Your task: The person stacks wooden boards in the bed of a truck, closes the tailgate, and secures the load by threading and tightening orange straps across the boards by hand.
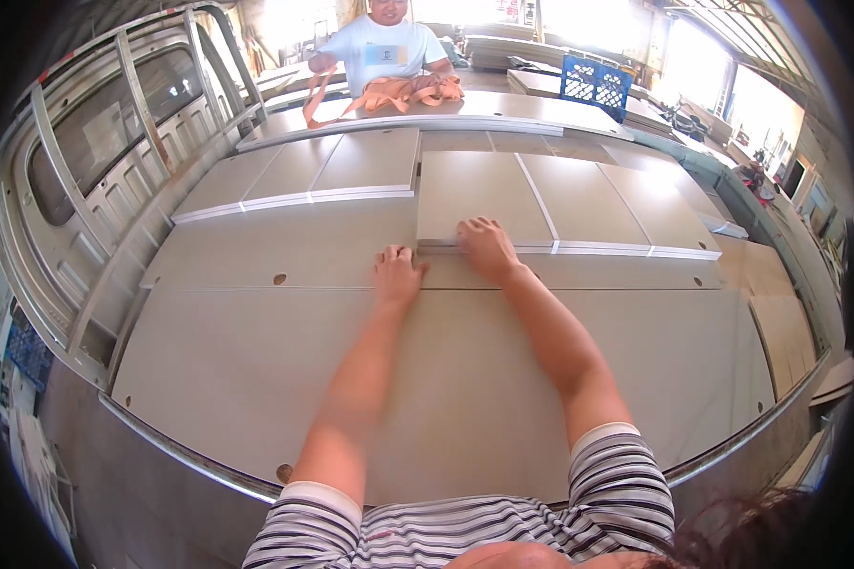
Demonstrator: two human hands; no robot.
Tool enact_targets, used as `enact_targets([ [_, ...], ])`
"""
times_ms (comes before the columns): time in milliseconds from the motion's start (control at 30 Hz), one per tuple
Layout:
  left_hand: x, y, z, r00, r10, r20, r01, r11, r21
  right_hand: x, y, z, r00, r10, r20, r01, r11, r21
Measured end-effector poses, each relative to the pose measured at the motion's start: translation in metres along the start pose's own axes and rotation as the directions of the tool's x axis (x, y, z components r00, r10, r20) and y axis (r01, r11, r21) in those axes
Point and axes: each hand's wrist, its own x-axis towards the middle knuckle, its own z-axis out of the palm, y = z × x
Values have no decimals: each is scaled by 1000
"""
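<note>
A stack of flat grey-beige panels (484,194), tied with white straps, lies at centre right on larger panels. My right hand (487,248) is at its near edge, close to the left corner, with bent fingers over the top and the edge. Just left of that corner, my left hand (399,273) rests on the large panel below (332,256), fingers bent and slightly apart, with nothing seen in it. Beside this stack, a second strapped panel stack (280,171) lies at the left, separated by a narrow gap.
Everything lies on a truck bed with a metal frame (128,95) at the left and a side rail (769,204) at the right. Across the far panels stands a person (384,57) beside bundled orange straps (408,92). A blue crate (595,85) sits behind.
</note>
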Motion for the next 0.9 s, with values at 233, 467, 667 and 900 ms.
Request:
enact_targets([
  [233,10,40,8,993,-113,27,115,992,-61,-2,2,-14,996,76,-38,-70,987,145],
  [467,19,64,-7,981,-152,-118,12,661,-750,12,-3,-57,965,140,-224,-72,956,286],
  [667,50,50,-4,979,-49,-199,-122,641,-758,34,13,-42,940,-3,-341,54,989,141],
  [900,54,-16,23,963,120,-241,-120,993,16,-2,2,21,997,80,-15,-80,995,-59],
])
